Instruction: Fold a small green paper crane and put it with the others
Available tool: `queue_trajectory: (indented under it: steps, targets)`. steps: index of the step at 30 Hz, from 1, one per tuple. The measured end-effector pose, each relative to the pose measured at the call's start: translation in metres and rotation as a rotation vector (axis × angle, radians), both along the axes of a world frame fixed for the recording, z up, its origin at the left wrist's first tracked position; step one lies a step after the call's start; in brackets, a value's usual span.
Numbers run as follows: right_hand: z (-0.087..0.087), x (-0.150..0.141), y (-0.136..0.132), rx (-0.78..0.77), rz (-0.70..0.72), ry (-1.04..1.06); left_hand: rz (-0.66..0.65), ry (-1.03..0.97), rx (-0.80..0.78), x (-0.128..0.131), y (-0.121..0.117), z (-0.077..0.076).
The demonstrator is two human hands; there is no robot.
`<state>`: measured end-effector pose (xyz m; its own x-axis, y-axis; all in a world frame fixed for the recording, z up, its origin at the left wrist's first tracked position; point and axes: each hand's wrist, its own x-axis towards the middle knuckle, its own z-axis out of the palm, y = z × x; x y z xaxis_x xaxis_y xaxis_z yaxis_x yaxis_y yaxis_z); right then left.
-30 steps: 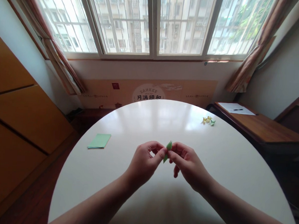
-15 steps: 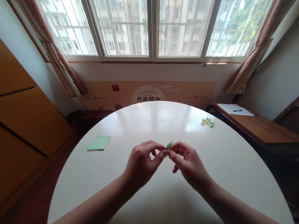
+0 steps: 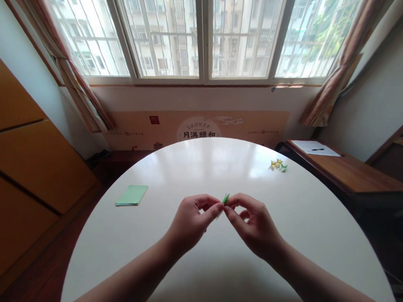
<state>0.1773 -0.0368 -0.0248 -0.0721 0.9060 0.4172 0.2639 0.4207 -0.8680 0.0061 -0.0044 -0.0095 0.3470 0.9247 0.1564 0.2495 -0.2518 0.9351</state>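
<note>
Above the middle of the round white table (image 3: 285, 229), my left hand (image 3: 192, 221) and my right hand (image 3: 251, 222) meet fingertip to fingertip. Both pinch a small folded piece of green paper (image 3: 225, 199), of which only the top tip shows between the thumbs and forefingers. The other fingers of both hands are curled in. The hands hover a little over the tabletop.
A stack of green paper sheets (image 3: 132, 195) lies on the table's left side. Several small folded paper figures (image 3: 278, 165), yellow and green, sit at the far right. A wooden side desk (image 3: 350, 171) with a sheet and pen stands to the right, a wooden cabinet (image 3: 23, 158) to the left.
The fingertips have closed in tighter on the green paper, so less of it shows than a second ago. The hands stay in the same place.
</note>
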Motion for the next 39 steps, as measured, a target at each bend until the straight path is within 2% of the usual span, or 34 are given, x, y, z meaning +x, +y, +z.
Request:
queue_trajectory:
  steps: [3, 8, 17, 22, 29, 39]
  targets:
    - [0.0009, 0.0006, 0.0001, 0.003, 0.03, 0.015, -0.006, -0.1, -0.16, 0.0012, 0.002, 0.0011]
    - [-0.001, 0.0007, 0.0009, 0.045, 0.048, 0.064, 0.048, -0.209, -0.277, 0.003, 0.0009, 0.0045]
    - [-0.0034, 0.0015, 0.0031, 0.149, 0.016, -0.018, 0.033, -0.22, -0.285, 0.003, -0.0012, 0.0057]
    - [-0.0024, 0.0027, 0.0044, 0.142, 0.0, 0.011, -0.012, -0.275, -0.174, 0.0005, 0.0006, 0.0027]
    - [0.002, 0.0051, 0.002, 0.083, -0.009, 0.145, -0.07, -0.165, 0.208, -0.0035, -0.0025, 0.0058]
    - [0.0053, 0.0064, -0.0018, 0.117, 0.064, 0.156, -0.063, -0.192, 0.308, -0.0047, -0.0063, 0.0103]
